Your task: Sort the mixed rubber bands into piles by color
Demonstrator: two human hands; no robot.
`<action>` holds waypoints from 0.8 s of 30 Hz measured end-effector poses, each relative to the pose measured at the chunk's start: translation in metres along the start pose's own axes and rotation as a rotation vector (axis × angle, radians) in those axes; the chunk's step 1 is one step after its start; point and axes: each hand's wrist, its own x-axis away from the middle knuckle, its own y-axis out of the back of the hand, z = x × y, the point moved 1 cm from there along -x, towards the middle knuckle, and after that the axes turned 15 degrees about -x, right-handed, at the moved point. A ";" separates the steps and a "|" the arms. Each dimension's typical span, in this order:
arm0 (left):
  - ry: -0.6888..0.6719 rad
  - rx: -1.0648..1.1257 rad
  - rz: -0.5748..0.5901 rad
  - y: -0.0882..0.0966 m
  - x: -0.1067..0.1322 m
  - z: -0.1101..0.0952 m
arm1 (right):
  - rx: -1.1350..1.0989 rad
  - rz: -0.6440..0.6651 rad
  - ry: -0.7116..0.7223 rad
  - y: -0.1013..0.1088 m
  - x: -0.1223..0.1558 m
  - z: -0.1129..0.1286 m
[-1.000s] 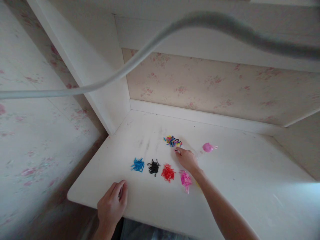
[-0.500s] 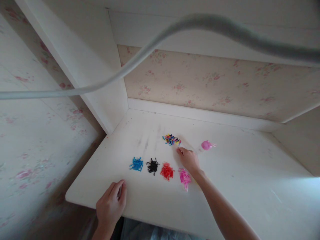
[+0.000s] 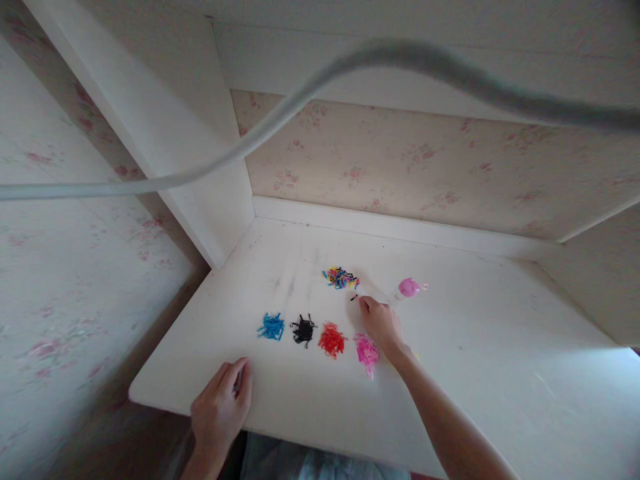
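Blue bands (image 3: pixel 271 326), black bands (image 3: pixel 303 331), red bands (image 3: pixel 332 340) and pink bands (image 3: pixel 367 353) lie separated on our desk (image 3: pixel 500 313); a mixed pile (image 3: pixel 341 277) remains near our right hand (image 3: pixel 381 325), fingers pinched, hold unclear; our left hand (image 3: pixel 220 400) curls, contents hidden.

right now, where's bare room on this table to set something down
Widest: white tabletop right of the right forearm and round pink object. Smaller: between the pile of thin blue bands and white side panel; between left hand and right forearm, nearer the edge than the red bands. Crowded: around the right hand, between the multicoloured pile and pink bands.
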 end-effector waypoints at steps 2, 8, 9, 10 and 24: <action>0.000 0.001 0.007 -0.001 0.000 0.000 | -0.018 -0.015 0.015 0.002 0.004 0.000; 0.000 -0.019 0.028 -0.001 0.001 0.000 | -0.090 -0.130 0.102 0.021 0.026 -0.005; -0.002 -0.022 0.033 -0.001 0.001 0.000 | -0.109 -0.156 0.132 0.025 0.033 -0.006; -0.004 -0.026 0.036 -0.001 0.001 0.000 | -0.125 -0.177 0.160 0.029 0.040 -0.008; -0.002 -0.061 0.060 0.002 -0.001 -0.004 | 0.129 -0.070 0.234 0.021 0.109 -0.035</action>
